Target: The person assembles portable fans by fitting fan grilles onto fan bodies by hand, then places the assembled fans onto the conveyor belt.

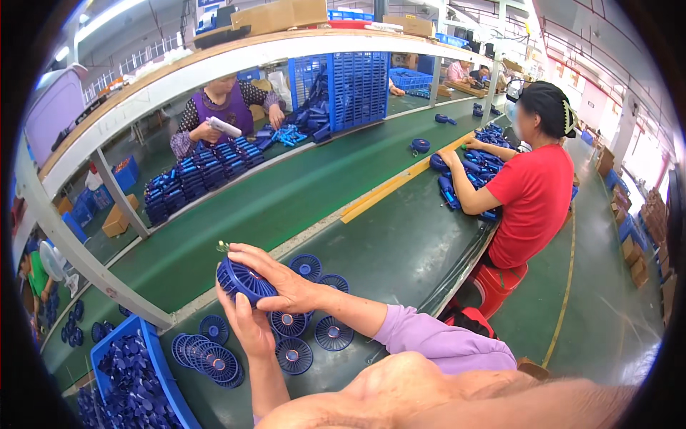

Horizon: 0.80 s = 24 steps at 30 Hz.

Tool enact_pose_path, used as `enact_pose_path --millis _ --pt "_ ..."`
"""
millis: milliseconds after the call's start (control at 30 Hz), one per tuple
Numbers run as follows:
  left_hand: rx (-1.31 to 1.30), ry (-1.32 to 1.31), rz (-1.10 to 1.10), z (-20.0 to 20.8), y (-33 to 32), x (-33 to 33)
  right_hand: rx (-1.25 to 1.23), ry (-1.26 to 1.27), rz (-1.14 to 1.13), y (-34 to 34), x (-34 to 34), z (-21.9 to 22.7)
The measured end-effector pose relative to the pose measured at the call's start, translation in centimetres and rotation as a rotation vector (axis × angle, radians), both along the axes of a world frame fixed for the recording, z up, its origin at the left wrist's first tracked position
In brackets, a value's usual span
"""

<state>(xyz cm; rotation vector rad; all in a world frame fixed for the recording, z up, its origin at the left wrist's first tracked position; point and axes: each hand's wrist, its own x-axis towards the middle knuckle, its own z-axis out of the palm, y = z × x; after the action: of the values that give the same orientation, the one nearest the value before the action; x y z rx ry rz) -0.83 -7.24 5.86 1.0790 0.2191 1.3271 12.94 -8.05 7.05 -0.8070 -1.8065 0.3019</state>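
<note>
Between my two hands is a round blue fan head [241, 280] with a ribbed cage, held tilted above the green bench. My left hand [251, 325] supports it from below, fingers up along its near side. Across its top and right side curve the fingers of my right hand [286, 280]. A small pale-green piece with thin ends [223, 247] sticks out at the top of the fan head. Under and beside my hands lie several loose blue fan grilles [333, 333], and a stack of grilles [211, 360] sits to the left.
A blue bin [153, 343] of dark blue fan blades stands at the left. A green conveyor belt [286, 196] runs beyond a white shelf post [107, 264]. A co-worker in red [532, 193] handles blue parts at right; another in purple [227, 114] works across the belt.
</note>
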Motion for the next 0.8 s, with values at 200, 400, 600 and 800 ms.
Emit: enact_pose_path --millis 200,400,600,800 --pt "0.088 0.074 -0.018 0.7 1.1 -0.5 -0.235 0.141 0.149 -0.6 0.7 0.9" --pt "-0.001 -0.064 -0.116 0.8 1.5 -1.0 -0.005 -0.049 0.016 -0.9 0.2 0.4" --pt "-0.060 -0.053 -0.067 -0.1 2.1 -1.9 0.107 -0.156 -0.022 -1.2 -0.8 0.3" --pt "0.232 0.096 0.464 0.2 -0.3 1.1 -0.030 0.118 0.040 -0.8 -2.7 -1.8"
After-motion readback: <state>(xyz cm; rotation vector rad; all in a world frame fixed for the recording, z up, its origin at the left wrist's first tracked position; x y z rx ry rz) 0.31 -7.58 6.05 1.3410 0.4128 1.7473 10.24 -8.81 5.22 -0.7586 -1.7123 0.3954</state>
